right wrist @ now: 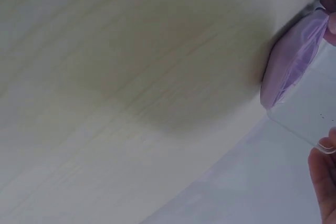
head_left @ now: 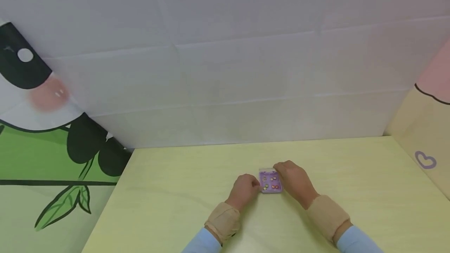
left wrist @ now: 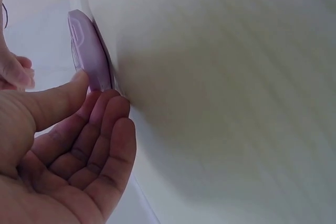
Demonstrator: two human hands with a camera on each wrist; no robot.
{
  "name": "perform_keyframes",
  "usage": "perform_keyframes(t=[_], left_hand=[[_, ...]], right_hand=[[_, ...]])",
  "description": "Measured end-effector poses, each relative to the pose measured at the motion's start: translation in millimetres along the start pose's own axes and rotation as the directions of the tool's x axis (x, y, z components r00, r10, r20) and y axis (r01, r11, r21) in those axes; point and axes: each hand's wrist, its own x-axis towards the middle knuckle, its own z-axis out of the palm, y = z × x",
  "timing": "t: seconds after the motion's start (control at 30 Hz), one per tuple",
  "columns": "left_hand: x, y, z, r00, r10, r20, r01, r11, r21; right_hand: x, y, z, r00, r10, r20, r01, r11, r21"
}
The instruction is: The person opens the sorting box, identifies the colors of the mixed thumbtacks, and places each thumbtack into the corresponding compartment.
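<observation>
A small purple case [head_left: 270, 183] lies on the table, with several little coloured pieces sitting inside it. Its clear lid [right wrist: 302, 116] stands raised from the far edge. At the left side of the case, my left hand [head_left: 243, 190] pinches its edge between thumb and fingers. The left wrist view shows the case [left wrist: 90, 51] side-on, its underside close to the tabletop. My right hand [head_left: 296, 182] holds the lid by its free edge, as the right wrist view shows; part of that hand [right wrist: 326, 174] is cut off there.
The pale yellow table [head_left: 168, 190] spreads around both hands. A white wall sheet [head_left: 218, 69] rises behind its back edge. Printed panels flank it, with green leaves [head_left: 61, 208] on the left and a purple heart [head_left: 425, 160] on the right.
</observation>
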Motion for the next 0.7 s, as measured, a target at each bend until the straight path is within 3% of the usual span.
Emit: perform_keyframes(t=[0.27,0.47,0.7], left_hand=[[-1.4,2.3,-0.1,1.000,0.016,0.002,-0.016,1.000,-0.002],[-2.7,5.0,-0.6,1.000,0.001,0.012,-0.001,1.000,-0.009],[-2.1,4.1,-1.7,1.000,0.029,0.002,-0.029,0.999,0.017]], right_hand=[[-25,-8,-3,0.995,-0.001,0.103,0.002,1.000,-0.008],[-39,-8,3,0.994,-0.034,0.104,0.037,0.999,-0.022],[-41,-8,6,0.992,-0.035,0.124,0.038,0.999,-0.022]])
